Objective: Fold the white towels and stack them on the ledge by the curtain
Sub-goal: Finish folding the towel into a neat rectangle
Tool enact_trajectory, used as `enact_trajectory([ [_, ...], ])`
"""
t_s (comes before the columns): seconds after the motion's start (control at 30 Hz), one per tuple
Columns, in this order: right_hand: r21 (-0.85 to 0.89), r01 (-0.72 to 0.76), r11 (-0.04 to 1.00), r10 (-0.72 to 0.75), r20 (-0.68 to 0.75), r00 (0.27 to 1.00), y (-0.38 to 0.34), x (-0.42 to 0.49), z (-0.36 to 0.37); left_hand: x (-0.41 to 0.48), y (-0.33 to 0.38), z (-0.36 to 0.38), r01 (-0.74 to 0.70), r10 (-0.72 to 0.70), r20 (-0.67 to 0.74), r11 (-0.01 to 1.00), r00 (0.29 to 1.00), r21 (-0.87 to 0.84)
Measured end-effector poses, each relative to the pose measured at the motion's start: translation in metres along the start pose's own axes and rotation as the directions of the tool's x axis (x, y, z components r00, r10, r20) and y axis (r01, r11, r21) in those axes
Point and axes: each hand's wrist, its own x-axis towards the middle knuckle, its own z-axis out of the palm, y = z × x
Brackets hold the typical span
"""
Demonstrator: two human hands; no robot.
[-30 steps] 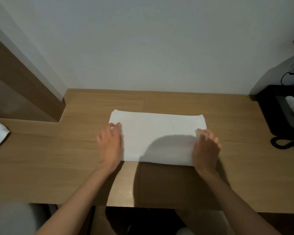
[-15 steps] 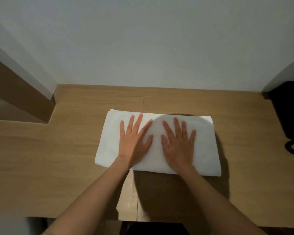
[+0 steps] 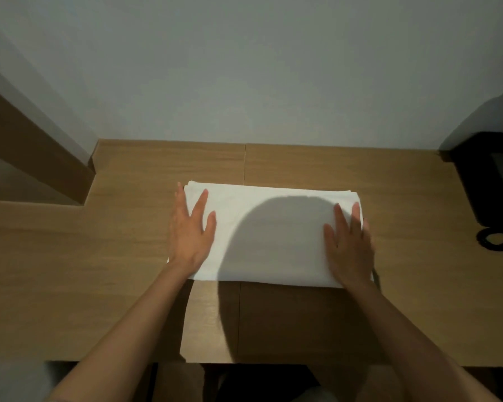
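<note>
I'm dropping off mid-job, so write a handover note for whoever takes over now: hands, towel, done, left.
White towel: folded into a rectangle, flat on the wooden desk.
Left hand: open, flat on its left end.
Right hand: open, flat on its right end.
Done: this towel's folds.
Left: carry it to the ledge by the curtain, neither in view; no other towels visible.

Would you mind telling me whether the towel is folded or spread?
Folded: the towel shows layered edges at its far corners.
</note>
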Motion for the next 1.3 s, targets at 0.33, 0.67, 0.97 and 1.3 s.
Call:
enact_trajectory([
  [0.33, 0.256, -0.193, 0.947, 0.186, 0.05, 0.981, 0.006, -0.008, -0.007, -0.007, -0.015, -0.008, 0.144, -0.143, 0.031, 0.989, 0.989, -0.031],
  [0.67, 0.363, -0.001, 0.932, 0.03, -0.073, 0.997, -0.001, -0.039, -0.036, -0.037, -0.036, -0.031, 0.036, -0.037, 0.0, 0.96, 0.999, -0.279],
  [0.97, 0.446, 0.122, 0.887, -0.05, -0.17, 0.984, -0.013, -0.116, -0.052, -0.108, -0.055, -0.064, -0.017, -0.023, -0.108, 0.933, 0.994, -0.359],
  [1.3, 0.455, 0.261, 0.852, -0.199, -0.179, 0.963, -0.022, -0.169, -0.066, -0.196, -0.06, -0.103, 0.018, -0.096, -0.209, 0.938, 0.973, -0.348],
])
